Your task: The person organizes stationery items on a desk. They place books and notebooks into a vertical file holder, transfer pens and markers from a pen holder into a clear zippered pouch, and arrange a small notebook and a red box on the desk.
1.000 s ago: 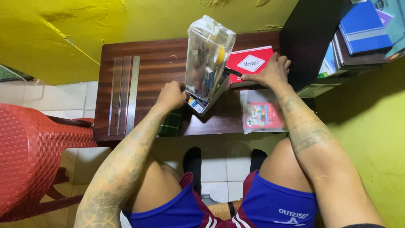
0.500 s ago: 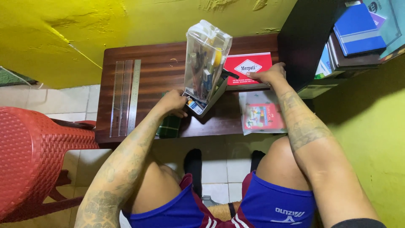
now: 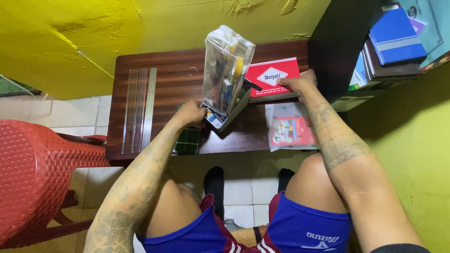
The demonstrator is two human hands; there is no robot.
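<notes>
Left hand (image 3: 190,114) gripping the lower corner of a clear stationery pouch (image 3: 226,70) (upright, mid-table, pens inside), right hand (image 3: 300,82) laid open-fingered on a red box (image 3: 272,76) by the back right corner of the wooden table (image 3: 173,79); rulers (image 3: 138,110) along left edge.

A single camera is sitting on the person's head and looking steeply down over both forearms and the knees, facing the yellow wall (image 3: 154,23) ahead. It is taking in the small wooden table (image 3: 173,75) at arm's reach, with the tiled floor (image 3: 84,112) and a red chair (image 3: 37,164) showing at the left and a dark shelf (image 3: 342,42) at the right. No second view is sharing the scene.
</notes>
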